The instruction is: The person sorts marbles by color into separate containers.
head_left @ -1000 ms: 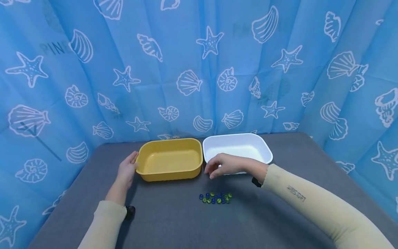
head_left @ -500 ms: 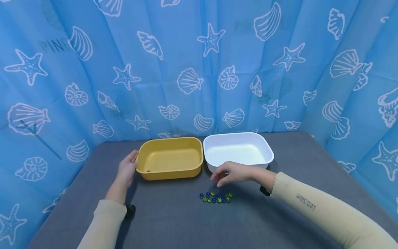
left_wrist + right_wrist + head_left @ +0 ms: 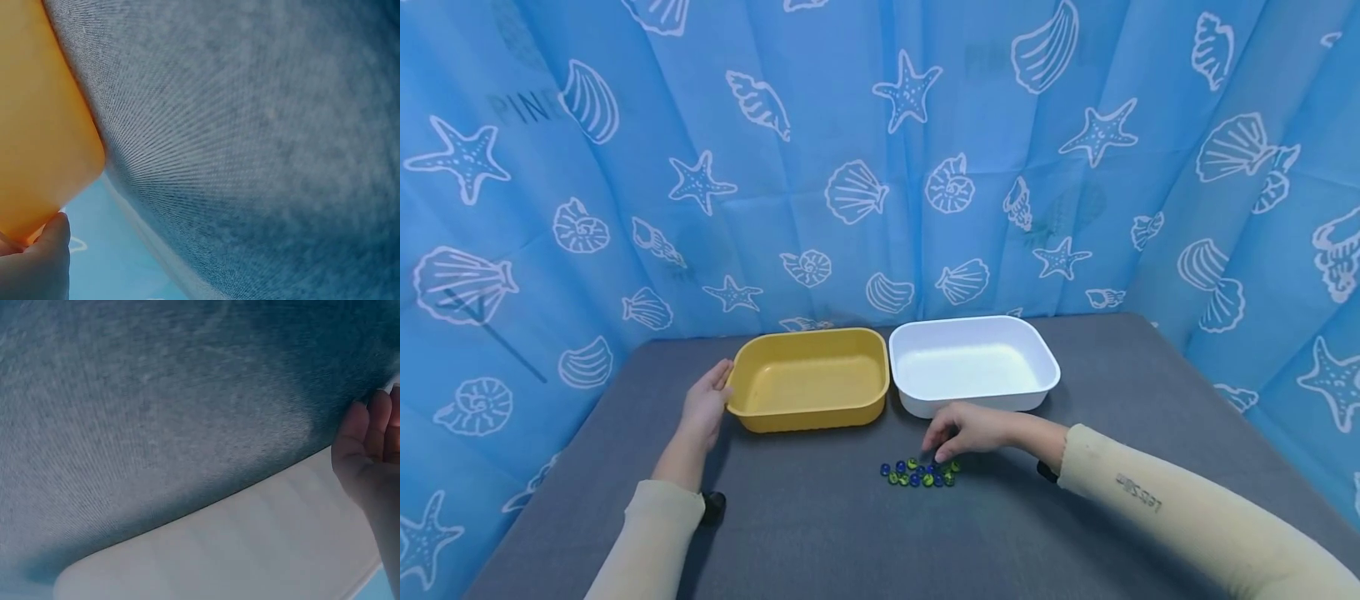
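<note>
My left hand (image 3: 703, 408) grips the left end of a yellow plastic tub (image 3: 808, 419); in the left wrist view the thumb (image 3: 55, 234) lies against the tub's rim. My right hand (image 3: 966, 429) is just behind a cluster of several glass marbles (image 3: 914, 480), blue ones and yellow-green ones, lying on the grey cloth. Its bent thumb and fingers point down at the back of the cluster, with a gap between them. No marble shows in the hand. The right wrist view has the fingers (image 3: 356, 425) beside the white tub's wall, and the marbles are out of that view.
A white plastic tub (image 3: 977, 402) stands right of the yellow one, their ends almost touching. Both are near the back of the table, which a grey cloth (image 3: 820, 533) covers. A blue shell-print curtain (image 3: 880, 167) hangs behind and at the sides.
My right hand has come down and slightly right, from before the white tub to the marbles. A small dark spot seen briefly inside the yellow tub no longer shows. My left hand stays put.
</note>
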Demonstrator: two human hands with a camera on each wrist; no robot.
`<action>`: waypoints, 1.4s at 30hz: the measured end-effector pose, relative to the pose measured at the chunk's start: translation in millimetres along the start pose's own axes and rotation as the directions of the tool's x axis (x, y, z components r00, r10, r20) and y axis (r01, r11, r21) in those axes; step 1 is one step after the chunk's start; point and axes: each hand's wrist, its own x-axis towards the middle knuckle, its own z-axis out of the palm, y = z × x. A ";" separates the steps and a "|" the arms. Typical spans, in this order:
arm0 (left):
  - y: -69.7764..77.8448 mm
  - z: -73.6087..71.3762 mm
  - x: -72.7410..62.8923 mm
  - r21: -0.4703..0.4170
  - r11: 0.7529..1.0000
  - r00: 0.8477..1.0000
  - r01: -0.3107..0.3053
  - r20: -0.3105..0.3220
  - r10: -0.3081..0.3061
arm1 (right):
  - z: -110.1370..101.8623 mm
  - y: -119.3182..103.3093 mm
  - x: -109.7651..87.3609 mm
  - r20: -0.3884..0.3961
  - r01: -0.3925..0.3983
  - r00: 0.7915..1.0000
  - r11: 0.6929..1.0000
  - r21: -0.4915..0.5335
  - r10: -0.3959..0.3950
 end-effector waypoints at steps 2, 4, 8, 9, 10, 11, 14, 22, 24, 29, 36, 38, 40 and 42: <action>0.0 0.0 0.5 0.002 1.000 1.000 -0.001 -0.004 0.001 | 0.1 2.6 0.6 0.008 -0.017 1.000 1.000 0.024 0.017; 0.2 0.1 0.4 0.003 1.000 1.000 -0.003 -0.003 0.003 | 0.2 4.8 1.2 0.021 -0.030 0.999 0.999 0.035 0.029; -0.3 0.4 -0.3 0.005 1.000 1.000 -0.002 0.005 0.002 | 1.0 8.1 1.6 0.037 -0.031 0.999 0.999 0.038 0.030; -0.6 0.3 -0.5 0.003 1.000 1.000 -0.001 0.007 0.001 | 1.3 8.9 1.7 0.036 -0.028 0.999 0.999 0.038 0.027; -1.0 0.1 -0.6 0.002 1.000 1.000 -0.002 0.010 0.002 | 1.7 9.4 1.8 0.033 -0.024 0.999 0.999 0.036 0.023; -1.3 -0.2 -0.8 0.000 1.000 1.000 -0.001 0.011 0.001 | 2.1 9.8 1.9 0.030 -0.019 0.999 0.999 0.035 0.018; -2.2 -1.6 -1.0 0.000 1.000 1.000 -0.004 0.017 0.004 | 4.2 10.3 2.7 0.016 0.002 1.000 1.000 0.011 -0.002; -1.8 -2.5 -1.6 0.007 1.000 1.000 -0.005 0.019 0.005 | 9.5 15.2 5.4 -0.025 0.017 1.000 1.000 -0.023 -0.017; -1.1 -2.5 -2.1 0.003 1.000 1.000 -0.002 0.021 0.002 | 10.0 16.2 6.1 -0.027 0.020 0.999 0.999 -0.026 -0.021; 0.6 -2.4 -4.2 -0.005 1.000 1.000 0.005 0.024 -0.005 | 9.7 15.7 7.2 -0.018 0.025 1.000 0.999 -0.048 -0.026; 1.0 -1.5 -5.1 0.002 1.000 1.000 0.003 0.029 -0.003 | 8.5 12.5 7.9 -0.003 0.024 1.000 0.994 -0.111 -0.024; 1.2 -1.2 -4.9 0.005 1.000 1.000 -0.001 0.029 0.000 | 8.4 12.3 8.0 -0.001 0.026 1.000 0.991 -0.128 -0.027; 1.4 -0.9 -4.5 0.008 1.000 1.000 -0.003 0.028 0.003 | 8.5 12.4 7.9 -0.002 0.032 0.999 0.988 -0.149 -0.032; 1.9 -0.5 -4.2 0.011 1.000 1.000 -0.002 0.027 0.001 | 8.7 12.5 7.9 -0.007 0.036 0.999 0.986 -0.163 -0.038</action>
